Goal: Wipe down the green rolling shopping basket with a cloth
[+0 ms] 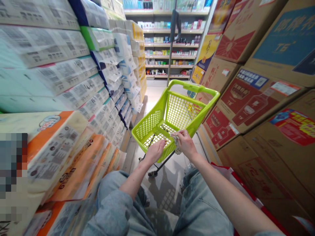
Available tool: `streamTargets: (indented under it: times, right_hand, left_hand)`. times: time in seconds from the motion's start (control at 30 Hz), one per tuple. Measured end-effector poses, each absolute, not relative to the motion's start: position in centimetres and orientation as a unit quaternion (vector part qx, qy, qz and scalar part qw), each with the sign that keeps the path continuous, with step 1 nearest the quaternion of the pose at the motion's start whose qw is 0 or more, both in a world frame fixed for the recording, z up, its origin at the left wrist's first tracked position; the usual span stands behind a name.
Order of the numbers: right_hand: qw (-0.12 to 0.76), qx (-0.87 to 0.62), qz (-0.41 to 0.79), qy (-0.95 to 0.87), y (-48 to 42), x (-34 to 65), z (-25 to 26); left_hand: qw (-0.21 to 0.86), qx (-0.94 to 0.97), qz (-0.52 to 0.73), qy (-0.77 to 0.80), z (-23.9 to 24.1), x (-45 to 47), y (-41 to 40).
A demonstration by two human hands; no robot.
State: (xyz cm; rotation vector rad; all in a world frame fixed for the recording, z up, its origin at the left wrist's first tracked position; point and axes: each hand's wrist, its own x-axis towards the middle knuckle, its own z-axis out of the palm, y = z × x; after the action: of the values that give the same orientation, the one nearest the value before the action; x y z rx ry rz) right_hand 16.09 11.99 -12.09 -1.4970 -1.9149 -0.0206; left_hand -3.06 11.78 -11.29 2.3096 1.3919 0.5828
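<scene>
Head view: lime-green cart (180, 109), lattice-walled, stands at twelve o'clock. Right hand (186, 143) grips a crumpled, pale, mottled cloth (177, 148) at the cart's six o'clock; left hand (155, 152), seven o'clock, curled, grasp indeterminable.

You are in a narrow shop aisle, its pale tiled floor (155, 93) bright towards the far end and shadowed nearer you. Stacks of wrapped packs (73, 72) rise along your left, orange-and-cream ones nearest, while printed cardboard cartons (237, 41) are piled along the right. At the far end you face shelves (141, 13) lined with small colourful goods, a thin upright pole (170, 59) before them.
</scene>
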Motion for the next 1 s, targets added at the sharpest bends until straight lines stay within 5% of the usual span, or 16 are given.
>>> streamTargets:
  times: [0.27, 1.0]
  right_hand:
    - [0.322, -0.579, -0.027, -0.749, 13.1, 16.2, -11.9]
    - [0.472, -0.576, 0.09, -0.661, 6.7, 9.8, -14.6]
  left_hand:
    - [-0.03, 0.865, 0.028, 0.5, -12.4, -7.7, 15.6]
    - [-0.015, 0.824, 0.068, 0.562, -11.7, -3.3, 12.6]
